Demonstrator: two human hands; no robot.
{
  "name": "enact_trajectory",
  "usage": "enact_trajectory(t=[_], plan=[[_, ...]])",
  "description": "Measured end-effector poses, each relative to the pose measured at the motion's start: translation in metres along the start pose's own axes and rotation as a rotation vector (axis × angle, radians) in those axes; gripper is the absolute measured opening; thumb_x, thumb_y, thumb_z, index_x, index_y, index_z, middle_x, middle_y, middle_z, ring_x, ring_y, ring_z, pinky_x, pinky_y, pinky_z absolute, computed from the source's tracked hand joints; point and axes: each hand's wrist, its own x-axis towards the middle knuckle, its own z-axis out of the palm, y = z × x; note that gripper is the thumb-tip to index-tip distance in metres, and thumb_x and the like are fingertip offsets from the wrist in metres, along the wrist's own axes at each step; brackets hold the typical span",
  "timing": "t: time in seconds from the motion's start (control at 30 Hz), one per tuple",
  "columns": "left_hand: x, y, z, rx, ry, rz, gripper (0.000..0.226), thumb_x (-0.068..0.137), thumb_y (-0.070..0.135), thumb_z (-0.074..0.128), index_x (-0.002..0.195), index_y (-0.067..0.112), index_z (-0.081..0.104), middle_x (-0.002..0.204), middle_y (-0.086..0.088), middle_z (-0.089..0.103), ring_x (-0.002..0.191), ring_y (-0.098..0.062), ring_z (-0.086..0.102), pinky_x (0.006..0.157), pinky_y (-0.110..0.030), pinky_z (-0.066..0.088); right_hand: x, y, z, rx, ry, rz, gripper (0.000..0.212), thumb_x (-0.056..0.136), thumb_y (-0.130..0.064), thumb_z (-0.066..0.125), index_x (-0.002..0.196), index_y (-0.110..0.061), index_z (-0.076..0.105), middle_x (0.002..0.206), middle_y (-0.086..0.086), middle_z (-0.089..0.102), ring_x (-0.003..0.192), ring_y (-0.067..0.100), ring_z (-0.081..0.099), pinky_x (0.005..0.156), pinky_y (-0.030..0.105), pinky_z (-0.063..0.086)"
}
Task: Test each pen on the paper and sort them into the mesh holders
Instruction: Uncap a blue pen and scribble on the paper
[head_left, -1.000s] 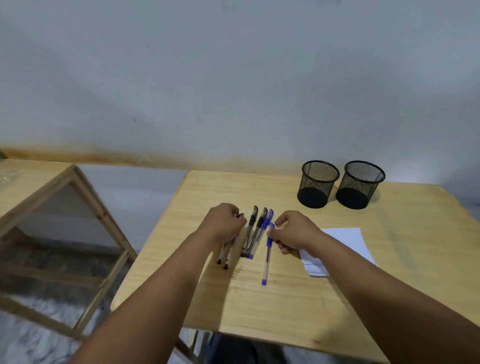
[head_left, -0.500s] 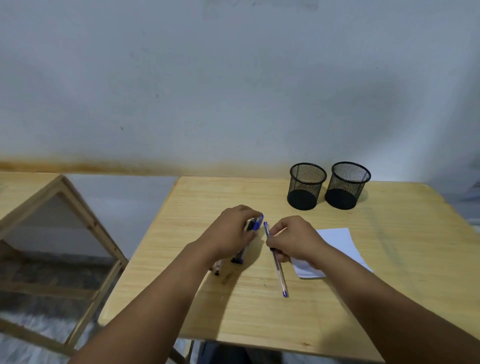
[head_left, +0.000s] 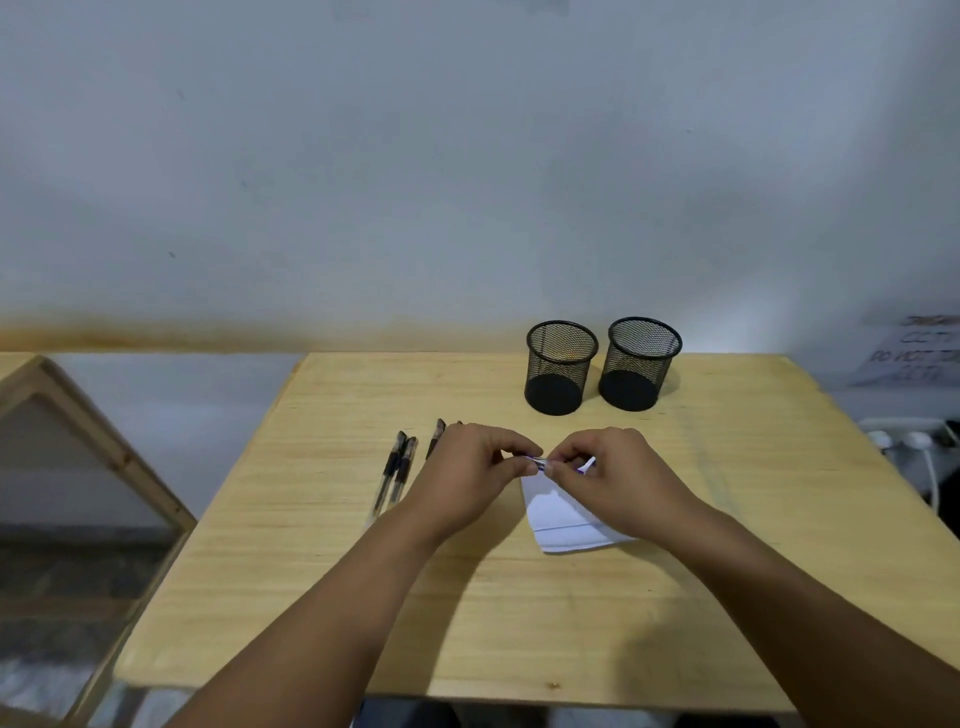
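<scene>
Both hands hold one blue pen (head_left: 540, 462) level above the near edge of the white paper (head_left: 558, 512). My left hand (head_left: 475, 470) pinches its left end and my right hand (head_left: 610, 475) grips the rest, with a blue tip showing past the fingers. Several black pens (head_left: 397, 470) lie side by side on the wooden table (head_left: 337, 545) left of my left hand; one more is partly hidden behind it. Two black mesh holders stand at the back, the left holder (head_left: 560, 366) and the right holder (head_left: 640, 362); both look empty.
A wooden frame (head_left: 93, 441) stands to the left of the table across a gap. White plugs and cables (head_left: 914, 447) lie past the table's right edge. A wall rises just behind the holders.
The right hand lifted the blue pen off the table and moved it over the paper. The left hand left the black pens and took hold of the pen's other end.
</scene>
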Motion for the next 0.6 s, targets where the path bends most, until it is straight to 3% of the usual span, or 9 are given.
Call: enact_trajectory(t=[0.13, 0.27, 0.4, 0.5, 0.6], plan=[[-0.003, -0.004, 0.012, -0.042, -0.003, -0.024, 0.008, 0.085, 0.023, 0.075, 0.091, 0.027, 0.079, 0.077, 0.005, 0.076, 0.067, -0.020, 0.060, 0.067, -0.033, 0.048, -0.004, 0.009, 0.005, -0.079, 0.019, 0.009, 0.030, 0.075, -0.061, 0.053, 0.083, -0.037, 0.069, 0.078, -0.012, 0.066, 0.071, 0.008, 0.061, 0.060, 0.042, 0.057], [-0.005, -0.005, 0.013, -0.046, -0.024, -0.026, 0.009, 0.086, 0.020, 0.074, 0.091, 0.025, 0.079, 0.079, 0.006, 0.076, 0.070, -0.015, 0.062, 0.068, -0.031, 0.048, -0.006, 0.014, 0.010, -0.154, 0.013, 0.023, 0.019, 0.079, -0.060, 0.053, 0.081, -0.043, 0.061, 0.082, -0.013, 0.062, 0.076, 0.008, 0.058, 0.059, 0.037, 0.053], [-0.009, -0.006, 0.008, -0.050, 0.002, -0.026, 0.009, 0.085, 0.017, 0.075, 0.090, 0.024, 0.079, 0.073, -0.001, 0.073, 0.063, -0.009, 0.056, 0.063, -0.022, 0.043, -0.010, 0.014, 0.010, -0.179, 0.000, 0.067, 0.026, 0.081, -0.062, 0.057, 0.079, -0.037, 0.061, 0.081, -0.013, 0.060, 0.073, 0.008, 0.058, 0.055, 0.029, 0.044], [-0.011, -0.011, 0.001, -0.031, 0.021, -0.064, 0.008, 0.083, 0.022, 0.077, 0.090, 0.026, 0.079, 0.076, 0.006, 0.074, 0.068, -0.015, 0.057, 0.066, -0.025, 0.045, -0.008, 0.013, 0.006, -0.089, -0.031, 0.046, 0.025, 0.083, -0.054, 0.063, 0.077, -0.030, 0.064, 0.075, -0.011, 0.060, 0.071, 0.008, 0.055, 0.055, 0.029, 0.041], [-0.015, -0.014, 0.001, 0.050, 0.087, -0.116, 0.009, 0.083, 0.025, 0.076, 0.092, 0.029, 0.078, 0.078, 0.020, 0.070, 0.071, 0.003, 0.055, 0.063, -0.011, 0.039, -0.004, 0.018, 0.002, 0.081, 0.010, 0.117, 0.005, 0.088, -0.028, 0.066, 0.083, -0.028, 0.066, 0.081, -0.003, 0.066, 0.072, 0.012, 0.058, 0.059, 0.026, 0.044]])
